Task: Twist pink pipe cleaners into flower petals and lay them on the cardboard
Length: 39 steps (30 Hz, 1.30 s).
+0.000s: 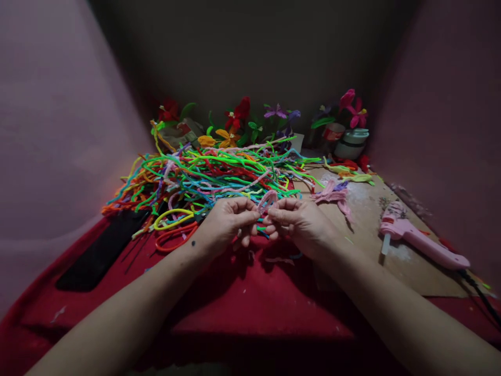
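Reached over red-clothed worktop [258,310] w/ both bare hands. Grasped 1 pink loop [267,197] at ctr, held up off cloth: pinched its L side btwn thumb + fingertips of L hand [230,220], R side likewise w/ R hand [299,220]; curled remaining fingers loosely on both. Saw 1 pink scrap [279,260] on cloth, just below hands. Spotted 1 black slab [88,261], phone-like, at L, and near it 2 scissor handles [174,222], 1 yellow + 1 red. At R, noted 1 pink glue gun [418,237] on 1 cardboard sheet [360,250]; farther up same sheet, 1 pink petal cluster [332,194]. Beyond hands, found multicol. pile of fuzzy stems [219,169], too tangled to count. Back R, counted 2 containers: 1 jar [352,144] w/ pale lid, 1 can [333,132] w/ reddish band; couldn't see contents of either. Along back, made out 5 flowers [238,112] min.: 2 red, 1 orange, 1 purple, 1 pink.
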Motion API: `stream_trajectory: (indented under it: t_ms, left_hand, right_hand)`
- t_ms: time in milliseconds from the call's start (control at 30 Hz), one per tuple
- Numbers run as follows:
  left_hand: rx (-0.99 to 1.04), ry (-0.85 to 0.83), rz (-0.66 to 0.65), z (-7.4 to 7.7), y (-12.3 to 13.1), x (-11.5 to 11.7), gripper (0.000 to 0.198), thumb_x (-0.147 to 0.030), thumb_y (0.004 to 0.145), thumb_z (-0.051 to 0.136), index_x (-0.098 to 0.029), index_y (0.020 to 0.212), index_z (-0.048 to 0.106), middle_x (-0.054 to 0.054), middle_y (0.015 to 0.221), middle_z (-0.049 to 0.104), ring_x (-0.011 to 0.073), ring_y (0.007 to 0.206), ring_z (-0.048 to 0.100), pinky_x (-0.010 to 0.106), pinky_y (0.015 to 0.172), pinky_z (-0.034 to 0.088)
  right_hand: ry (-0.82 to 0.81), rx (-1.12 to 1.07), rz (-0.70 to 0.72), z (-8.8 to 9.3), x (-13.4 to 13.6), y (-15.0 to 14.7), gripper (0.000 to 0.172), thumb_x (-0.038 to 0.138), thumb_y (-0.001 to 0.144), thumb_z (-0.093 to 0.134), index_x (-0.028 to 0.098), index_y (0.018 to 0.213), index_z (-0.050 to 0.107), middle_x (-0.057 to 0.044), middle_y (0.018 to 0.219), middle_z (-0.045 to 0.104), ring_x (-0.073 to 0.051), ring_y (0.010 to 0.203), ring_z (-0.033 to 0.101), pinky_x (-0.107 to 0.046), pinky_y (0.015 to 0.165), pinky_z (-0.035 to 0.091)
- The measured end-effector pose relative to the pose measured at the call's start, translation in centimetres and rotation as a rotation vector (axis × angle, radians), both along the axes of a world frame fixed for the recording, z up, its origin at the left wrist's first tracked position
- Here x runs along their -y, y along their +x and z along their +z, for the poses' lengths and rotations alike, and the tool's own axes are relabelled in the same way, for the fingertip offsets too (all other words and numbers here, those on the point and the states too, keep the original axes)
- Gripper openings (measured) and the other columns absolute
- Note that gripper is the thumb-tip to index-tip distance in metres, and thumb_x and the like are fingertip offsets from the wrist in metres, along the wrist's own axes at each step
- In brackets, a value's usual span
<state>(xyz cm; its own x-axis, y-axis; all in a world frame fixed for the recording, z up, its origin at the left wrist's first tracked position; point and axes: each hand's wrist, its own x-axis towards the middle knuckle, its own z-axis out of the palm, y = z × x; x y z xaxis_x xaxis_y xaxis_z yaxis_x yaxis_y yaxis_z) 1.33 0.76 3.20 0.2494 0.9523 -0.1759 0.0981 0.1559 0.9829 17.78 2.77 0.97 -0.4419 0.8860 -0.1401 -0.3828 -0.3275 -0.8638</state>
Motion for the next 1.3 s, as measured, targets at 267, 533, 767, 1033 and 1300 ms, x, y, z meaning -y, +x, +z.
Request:
stream_trajectory:
  t_ms: [267,533,767,1033,1300]
  left_hand:
    - [-0.018,0.008,-0.002,0.0,0.3,0.2,0.015,-0.029,0.073,0.059,-0.016,0.070,0.053,-0.004,0.048,0.056,0.0060,0.031,0.045,0.015,0.029,0.031]
    - [-0.002,-0.005,-0.012,0.1,0.6,0.4,0.012,-0.025,0.073,0.057,-0.016,0.069,0.052,-0.002,0.050,0.059,0.0075,0.030,0.047,0.016,0.028,0.033]
    - [-0.008,0.000,-0.032,0.1,0.8,0.6,0.018,-0.030,0.077,0.055,-0.015,0.068,0.051,0.000,0.048,0.059,0.0088,0.030,0.048,0.017,0.027,0.035]
    - [-0.116,0.040,0.028,-0.3,1.3,0.8,0.019,-0.027,0.078,0.051,-0.016,0.063,0.048,-0.003,0.039,0.054,0.0088,0.025,0.044,0.016,0.024,0.032]
    - [-0.008,0.014,0.020,-0.6,1.0,0.5,0.016,-0.030,0.078,0.054,-0.015,0.072,0.050,-0.003,0.045,0.057,0.0079,0.028,0.047,0.015,0.026,0.034]
  right_hand:
    - [0.010,0.011,-0.040,0.2,0.2,-0.1,0.016,0.021,0.060,0.074,0.012,0.067,0.063,-0.001,0.059,0.062,-0.008,0.048,0.056,-0.018,0.043,0.044]
    - [0.171,0.114,-0.253,0.5,1.0,-0.8,0.018,0.024,0.063,0.072,0.015,0.069,0.057,-0.002,0.064,0.065,-0.013,0.052,0.061,-0.025,0.050,0.051]
    - [0.495,0.447,-0.429,0.0,1.7,-1.0,0.008,0.025,0.073,0.062,0.017,0.074,0.060,-0.002,0.068,0.064,-0.012,0.056,0.058,-0.024,0.054,0.046]
    - [0.583,0.523,-0.384,-0.1,1.8,-1.2,0.009,0.024,0.073,0.061,0.016,0.069,0.062,-0.001,0.064,0.062,-0.011,0.056,0.054,-0.024,0.055,0.042]
    - [0.197,0.252,-0.111,0.2,0.3,-0.1,0.014,0.025,0.063,0.070,0.013,0.066,0.064,0.001,0.055,0.060,-0.009,0.044,0.052,-0.021,0.044,0.039]
